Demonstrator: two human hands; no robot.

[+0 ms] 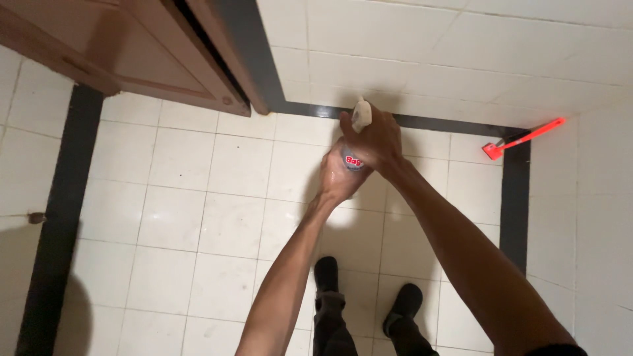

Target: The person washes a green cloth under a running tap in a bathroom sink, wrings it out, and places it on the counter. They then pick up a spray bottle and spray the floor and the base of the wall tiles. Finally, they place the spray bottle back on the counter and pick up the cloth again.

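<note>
Starting at the far left, I see a dark tile stripe (62, 198) running down the white tiled floor (184, 217), with a small brownish spot (36, 217) lying right beside it. Up top, a brown wooden door (132, 49) stands over the floor, with a dark frame edge just to its right.

Moving to the middle, I've got both arms stretched out ahead of me. My left hand (337, 177) is curled around the lower body of a spray bottle (354, 158), wrapped from underneath, fingers closed on it. The bottle has a clear body with a red and blue label, and it sits held up in the air above the floor, near the foot of the white tiled wall (461, 53). My right hand (372, 140) is closed over the top of the same bottle, gripping around its white nozzle head (361, 113), which pokes out above my knuckles. The two hands touch each other around the bottle.

Below them, I see my two dark shoes (366, 293) planted on the tiles.

Over on the right, a red long-handled scraper (524, 137) leans in the corner, its blade end down on another dark stripe (514, 204).
</note>
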